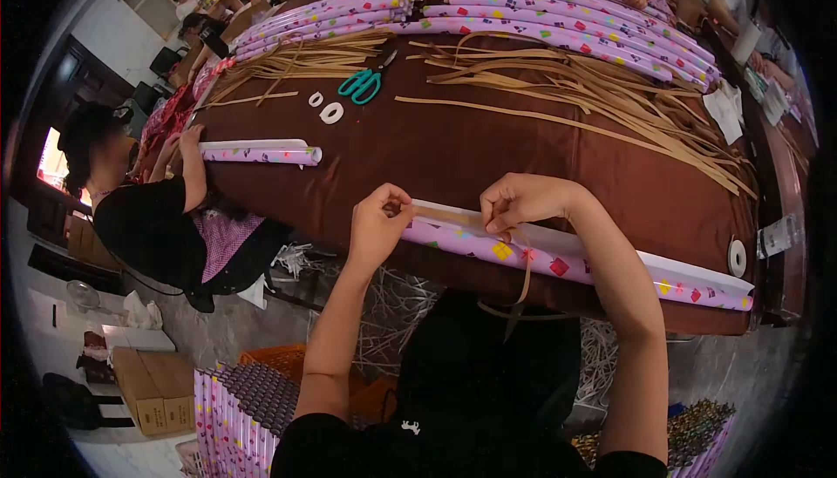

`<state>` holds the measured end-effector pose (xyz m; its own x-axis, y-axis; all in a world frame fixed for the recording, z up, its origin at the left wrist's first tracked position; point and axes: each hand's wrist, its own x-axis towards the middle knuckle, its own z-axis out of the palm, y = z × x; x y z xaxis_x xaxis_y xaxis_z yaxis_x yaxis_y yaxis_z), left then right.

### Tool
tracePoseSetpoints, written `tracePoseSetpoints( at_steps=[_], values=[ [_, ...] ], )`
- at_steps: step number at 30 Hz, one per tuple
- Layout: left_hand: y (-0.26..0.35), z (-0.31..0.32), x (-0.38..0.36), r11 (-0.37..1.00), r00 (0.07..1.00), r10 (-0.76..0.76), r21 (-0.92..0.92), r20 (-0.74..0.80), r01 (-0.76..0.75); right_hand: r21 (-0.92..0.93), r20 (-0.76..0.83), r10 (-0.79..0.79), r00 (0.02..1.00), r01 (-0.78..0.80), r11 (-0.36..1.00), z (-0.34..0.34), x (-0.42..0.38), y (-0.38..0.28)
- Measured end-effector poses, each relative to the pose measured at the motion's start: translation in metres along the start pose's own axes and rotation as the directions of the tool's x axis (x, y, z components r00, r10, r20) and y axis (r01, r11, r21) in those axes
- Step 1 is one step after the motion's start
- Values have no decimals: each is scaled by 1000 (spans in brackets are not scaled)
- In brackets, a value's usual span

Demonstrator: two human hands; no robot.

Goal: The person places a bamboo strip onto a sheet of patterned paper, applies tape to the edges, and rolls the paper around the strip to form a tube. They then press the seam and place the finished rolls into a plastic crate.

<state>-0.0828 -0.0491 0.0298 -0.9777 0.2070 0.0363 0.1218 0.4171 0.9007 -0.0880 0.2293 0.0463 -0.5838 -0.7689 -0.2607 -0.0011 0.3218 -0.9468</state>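
A lilac patterned paper roll (558, 262) lies along the table's near edge, its white inner side showing behind. My left hand (381, 221) is closed at the roll's left end, pinching a tan strip (449, 214) that lies along the white part. My right hand (523, 203) pinches the same strip farther right, fingertips over the roll. From the right hand the strip hangs down over the front of the roll, past the table edge.
Teal scissors (362, 86), white tape rolls (331, 113) and tan strip piles (602, 99) lie farther back, before stacked patterned rolls (558, 32). A co-worker (144, 216) at left handles another roll (261, 153). A tape roll (737, 257) sits at right.
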Motion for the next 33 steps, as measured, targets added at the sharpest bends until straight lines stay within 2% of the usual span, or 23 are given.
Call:
tracePoseSetpoints(
  at_steps=[3,5,8,18,20,33],
  values=[
    [3,3,2,997,1000,27,73,-14,-26,-23,-28,23,999,-24,999,0,-1,-1],
    [1,5,5,983,999,31,184,-33,-24,-73,-32,55,998,-57,996,-1,-1,-3],
    [6,5,8,966,1000,22,257,-7,-19,-55,-40,62,997,-64,996,0,2,3],
    [10,3,15,949,998,-1,315,69,-21,-99,-45,80,996,-85,991,0,6,4],
    [13,2,14,949,998,-7,315,67,-15,-159,-51,75,996,-83,984,0,6,2],
    [13,-1,18,956,992,-30,294,123,-8,-126,-57,114,992,-121,985,0,7,5]
  ],
)
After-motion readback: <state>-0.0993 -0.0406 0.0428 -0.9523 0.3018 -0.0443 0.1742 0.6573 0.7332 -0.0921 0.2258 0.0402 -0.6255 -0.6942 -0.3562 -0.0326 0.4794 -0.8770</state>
